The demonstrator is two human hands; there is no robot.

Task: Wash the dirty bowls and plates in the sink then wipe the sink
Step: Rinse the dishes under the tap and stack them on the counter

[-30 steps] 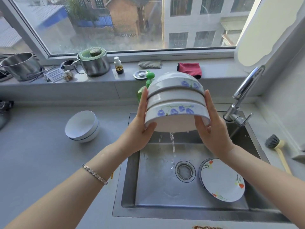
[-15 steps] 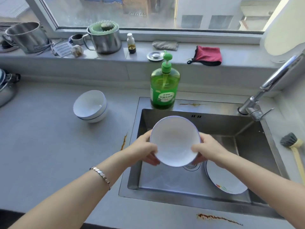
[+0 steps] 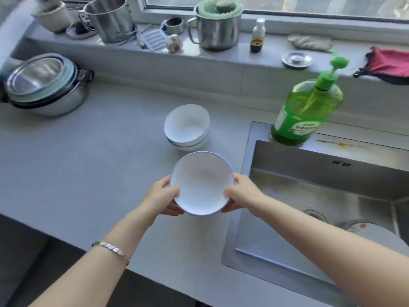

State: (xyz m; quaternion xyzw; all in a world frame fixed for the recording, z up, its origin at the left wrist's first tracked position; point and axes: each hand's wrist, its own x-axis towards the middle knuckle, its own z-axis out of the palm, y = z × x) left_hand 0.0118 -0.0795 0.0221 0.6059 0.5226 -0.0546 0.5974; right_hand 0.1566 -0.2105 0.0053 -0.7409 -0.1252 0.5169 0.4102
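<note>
The bowl [image 3: 202,182] has moved left, off the sink [image 3: 321,180] and over the counter [image 3: 88,162], just short of the stacked bowls [image 3: 187,126] — half a second ago it hung above the drain. It faces mouth-up; being round, it has no long axis. The left hand [image 3: 162,197] and right hand [image 3: 242,193] clamp opposite sides of the rim, thumbs inside, fingers curled beneath.

Single head-worn view (wide-angle lens) looks forward and down at close range over the table [image 3: 88,173], facing the window sill [image 3: 239,57]; sink [image 3: 309,185] at right edge.
</note>
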